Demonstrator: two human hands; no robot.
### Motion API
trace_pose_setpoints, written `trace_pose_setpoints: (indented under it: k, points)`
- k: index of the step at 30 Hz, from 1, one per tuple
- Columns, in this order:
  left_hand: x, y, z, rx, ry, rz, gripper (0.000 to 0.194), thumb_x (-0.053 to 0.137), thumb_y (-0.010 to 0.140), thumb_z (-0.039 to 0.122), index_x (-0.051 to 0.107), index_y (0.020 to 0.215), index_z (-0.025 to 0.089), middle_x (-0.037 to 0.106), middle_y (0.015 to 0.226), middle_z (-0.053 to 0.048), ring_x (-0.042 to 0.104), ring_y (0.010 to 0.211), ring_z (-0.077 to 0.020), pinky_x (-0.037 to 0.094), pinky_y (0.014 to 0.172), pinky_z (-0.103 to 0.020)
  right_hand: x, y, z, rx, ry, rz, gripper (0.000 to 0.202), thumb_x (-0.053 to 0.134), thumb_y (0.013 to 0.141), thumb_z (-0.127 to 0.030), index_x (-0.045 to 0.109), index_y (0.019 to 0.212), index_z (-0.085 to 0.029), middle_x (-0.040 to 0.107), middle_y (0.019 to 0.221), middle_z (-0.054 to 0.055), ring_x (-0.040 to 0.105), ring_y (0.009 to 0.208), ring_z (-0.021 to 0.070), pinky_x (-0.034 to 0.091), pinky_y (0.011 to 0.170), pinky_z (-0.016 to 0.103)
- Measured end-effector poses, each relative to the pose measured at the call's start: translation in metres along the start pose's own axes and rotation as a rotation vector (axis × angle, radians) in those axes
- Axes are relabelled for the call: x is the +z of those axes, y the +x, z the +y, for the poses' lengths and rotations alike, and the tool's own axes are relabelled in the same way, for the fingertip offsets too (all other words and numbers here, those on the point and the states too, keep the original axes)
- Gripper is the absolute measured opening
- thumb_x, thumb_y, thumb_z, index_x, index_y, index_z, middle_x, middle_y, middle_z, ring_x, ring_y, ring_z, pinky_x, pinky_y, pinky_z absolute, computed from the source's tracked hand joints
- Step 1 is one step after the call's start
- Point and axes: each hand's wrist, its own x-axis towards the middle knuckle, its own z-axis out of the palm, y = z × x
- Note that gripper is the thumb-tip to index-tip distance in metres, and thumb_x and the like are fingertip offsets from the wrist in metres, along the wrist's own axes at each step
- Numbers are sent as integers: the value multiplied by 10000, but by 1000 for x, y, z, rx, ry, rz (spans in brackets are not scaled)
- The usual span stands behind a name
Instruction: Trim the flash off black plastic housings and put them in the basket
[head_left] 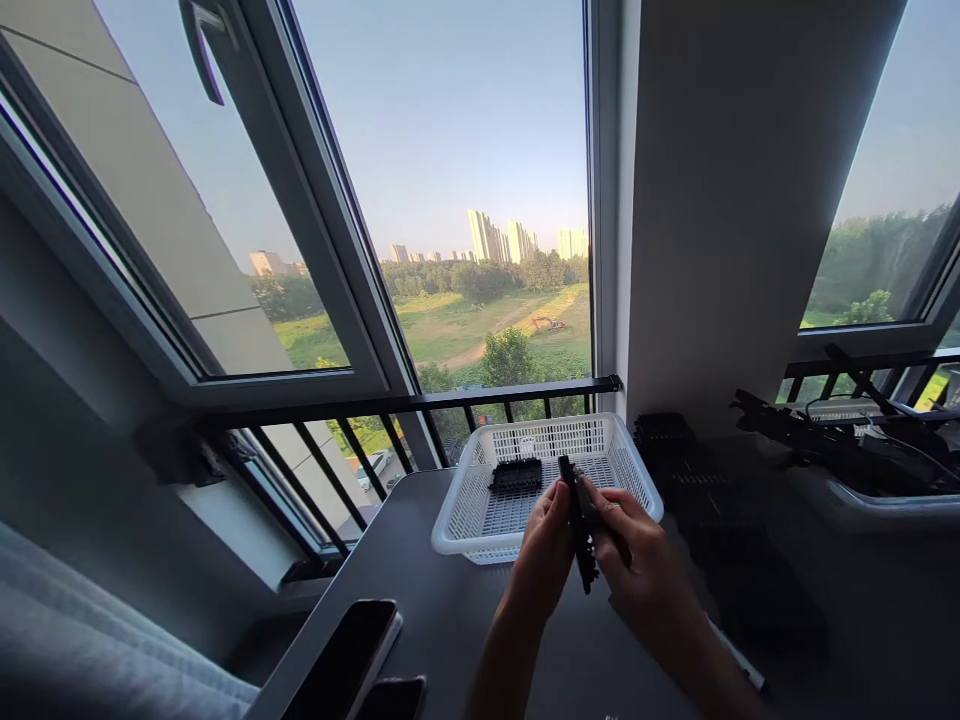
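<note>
Between my hands, in front of the white basket, a flat black plastic part (577, 535) with a toothed edge is held nearly upright. My left hand (546, 540) grips its left side, thumb near the top. My right hand (637, 545) is closed at its right side, fingers around a dark piece or tool against the part; I cannot make out its kind. Behind them stands the white plastic basket (469, 545), with another black plastic part (517, 475) lying inside it.
Two phones (345, 655) (394, 698) lie at the front left of the grey table (465, 620). Dark stacked parts (720, 520) stand on the right, beside a clear tray (885, 505) heaped with black pieces. A black railing (450, 398) and windows run behind the table.
</note>
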Motion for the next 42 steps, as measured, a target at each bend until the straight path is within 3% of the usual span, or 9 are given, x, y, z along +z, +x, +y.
trace_pose_setpoints:
  k: [3,8,14,24,32,35,39,42]
  points:
    - [-5,2,5,52,99,12,499,796,677,468,662,1037,150,700,849,-51,666,773,-159,516,694,-217,-6,2,-1,54,104,-36,413,399,983,-287,522,1377,-266,576,1147,64,584,955,170,518,820,271]
    - [-3,-1,9,131,155,106,549,784,705,427,599,1159,180,724,973,-84,697,894,-228,555,779,-287,-14,1,6,119,121,44,412,425,988,-385,547,1356,-247,607,988,51,593,885,173,520,769,281]
    - [6,-6,12,170,192,197,570,795,683,404,579,1155,168,728,1029,-112,715,880,-263,586,785,-363,-25,2,9,-12,-43,169,331,480,973,-327,621,1270,-293,622,1100,51,622,957,172,519,803,274]
    - [3,-7,14,212,412,193,483,810,655,344,621,1064,173,747,957,-79,710,910,-269,585,767,-336,-23,-3,20,-166,-517,189,410,407,972,-218,551,1355,-254,598,1095,107,639,925,208,550,778,337]
    - [1,-5,16,241,403,232,481,810,658,350,620,1056,158,748,957,-85,715,898,-273,590,774,-355,-22,-5,13,-119,-556,0,477,362,952,-132,485,1409,-187,618,1105,130,647,950,225,559,782,344]
    - [-3,-2,20,258,320,333,534,809,660,372,600,1103,158,744,964,-82,722,863,-261,592,791,-379,-25,-8,2,-66,-501,-132,465,359,944,-105,545,1362,-186,636,1029,107,651,840,188,552,702,284]
    - [-13,2,29,295,270,471,559,804,661,403,589,1119,165,738,921,-66,727,781,-246,604,739,-398,-30,-11,-6,-20,-437,-353,409,405,942,-105,688,1183,-277,658,861,38,634,675,142,508,596,225]
    - [-17,2,32,294,281,476,552,810,660,388,587,1121,182,736,918,-56,726,824,-252,601,753,-398,-36,-9,2,5,-372,-242,377,431,958,-156,650,1242,-273,691,911,47,667,749,168,537,658,252]
